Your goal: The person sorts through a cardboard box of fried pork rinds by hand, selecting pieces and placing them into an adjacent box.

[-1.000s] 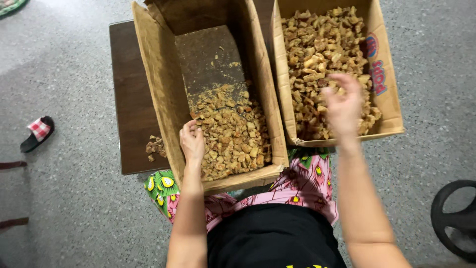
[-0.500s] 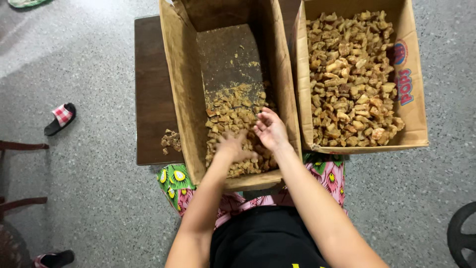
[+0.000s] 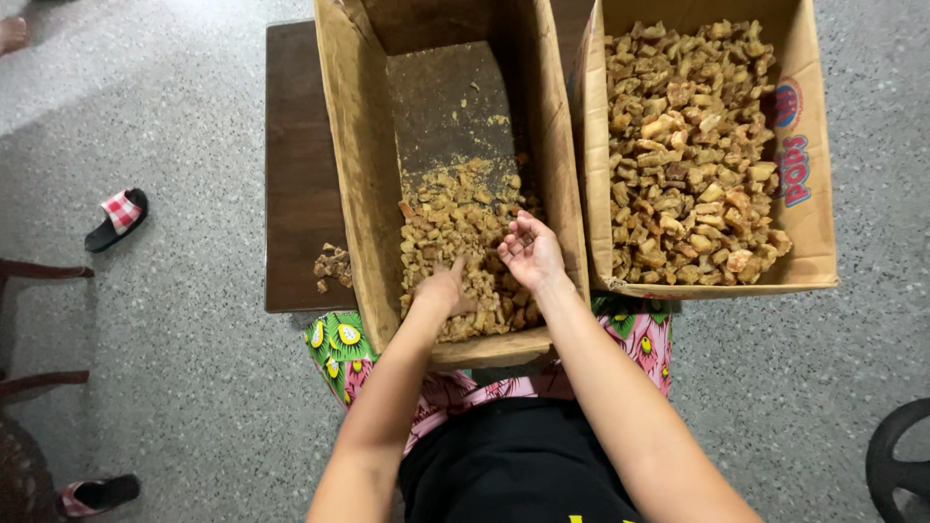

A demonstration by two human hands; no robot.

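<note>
1. Head view: left hand (image 3: 448, 289) palm down, fingers buried in the chunks (image 3: 465, 242), loosely curled; whether gripping any, cannot tell.
2. Right hand (image 3: 528, 250) just beside, palm up and cupped, fingers half open, a few small pieces lying in the hollow, likely held that way to keep them from spilling.
3. Both hands inside the left box (image 3: 358, 184), over the near end, where the brown crumbly chunks lie heaped; far end of its floor mostly bare, dusted with crumbs.
4. Near end of that box propped on the lap (image 3: 334, 339), far end on a dark table (image 3: 295, 174), so tilted toward the body, which would explain the pile gathering close.
5. Right box (image 3: 809, 223) touching alongside, filled nearly wall to wall with larger, paler chunks.
6. Small heap (image 3: 332, 263) of pieces on the table, just outside the left box.
7. Farther out on the speckled floor (image 3: 174, 387): a sandal (image 3: 116, 218) at left, a chair (image 3: 29, 329) at the edge, a dark wheel (image 3: 901, 465) at lower right.
</note>
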